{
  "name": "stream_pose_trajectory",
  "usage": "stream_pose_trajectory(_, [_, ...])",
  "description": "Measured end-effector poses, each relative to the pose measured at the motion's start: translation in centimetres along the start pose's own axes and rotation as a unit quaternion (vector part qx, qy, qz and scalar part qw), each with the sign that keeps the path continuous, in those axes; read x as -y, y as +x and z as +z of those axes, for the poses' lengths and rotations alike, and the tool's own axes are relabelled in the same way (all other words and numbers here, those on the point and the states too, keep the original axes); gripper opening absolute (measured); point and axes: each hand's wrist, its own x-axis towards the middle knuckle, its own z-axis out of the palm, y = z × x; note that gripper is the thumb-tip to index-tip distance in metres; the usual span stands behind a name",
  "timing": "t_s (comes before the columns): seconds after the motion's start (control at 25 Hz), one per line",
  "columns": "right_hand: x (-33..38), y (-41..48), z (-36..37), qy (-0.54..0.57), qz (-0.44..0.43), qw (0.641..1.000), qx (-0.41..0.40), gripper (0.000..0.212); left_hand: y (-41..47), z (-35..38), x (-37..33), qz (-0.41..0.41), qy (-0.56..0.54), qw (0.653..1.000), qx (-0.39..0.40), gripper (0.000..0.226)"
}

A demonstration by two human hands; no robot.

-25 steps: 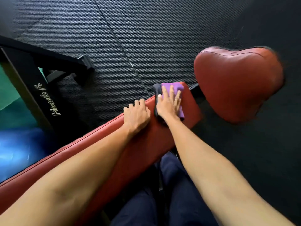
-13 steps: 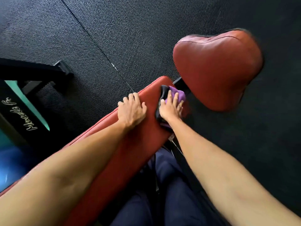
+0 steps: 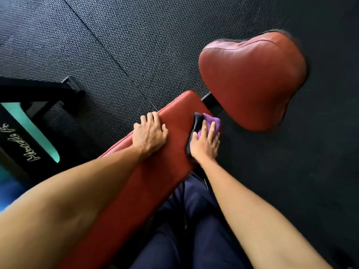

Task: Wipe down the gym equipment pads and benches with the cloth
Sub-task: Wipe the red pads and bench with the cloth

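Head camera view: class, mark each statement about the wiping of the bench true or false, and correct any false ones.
1. The right hand presses a purple cloth against the long bench pad. True.
2. The left hand rests on that same pad. True.
3. The cloth lies on the heart-shaped seat pad. False: it is on the long pad's edge; the seat pad is bare.
4. Both hands touch the cloth. False: only the right does.
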Motion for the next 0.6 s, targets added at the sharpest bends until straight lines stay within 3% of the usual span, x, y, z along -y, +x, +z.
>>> stream_pose_trajectory(0.08, [3.3,1.9,-0.4,0.076,0.07,0.995,0.015,0.065,0.3,0.0,0.0,0.007,-0.003,1.0,0.001,0.057])
stream_pose_trajectory(0.12, [4.8,1.8,-0.2,0.086,0.064,0.994,0.014,0.064,0.4,0.1,0.1,0.005,-0.002,1.0,-0.003,0.058])
stream_pose_trajectory(0.24, [5.3,-2.2,1.6,0.027,-0.111,0.991,-0.063,0.063,0.6,0.3,-0.4,-0.014,-0.008,1.0,-0.001,0.059])
stream_pose_trajectory(0.32, [2.2,-5.4,2.6,-0.008,-0.166,0.984,-0.058,0.065,1.3,0.1,-1.4,-0.032,-0.02,0.999,0.0,0.057])
stream_pose_trajectory(0.44, [-1.7,-5.4,2.5,0.033,-0.078,0.996,-0.024,0.07,3.1,-0.1,-3.1,-0.05,-0.044,0.998,0.023,0.059])
stream_pose_trajectory(0.6, [-1.3,-0.6,2.0,0.073,0.007,0.997,-0.028,0.073,4.2,0.9,-3.5,-0.043,-0.042,0.998,0.019,0.069])
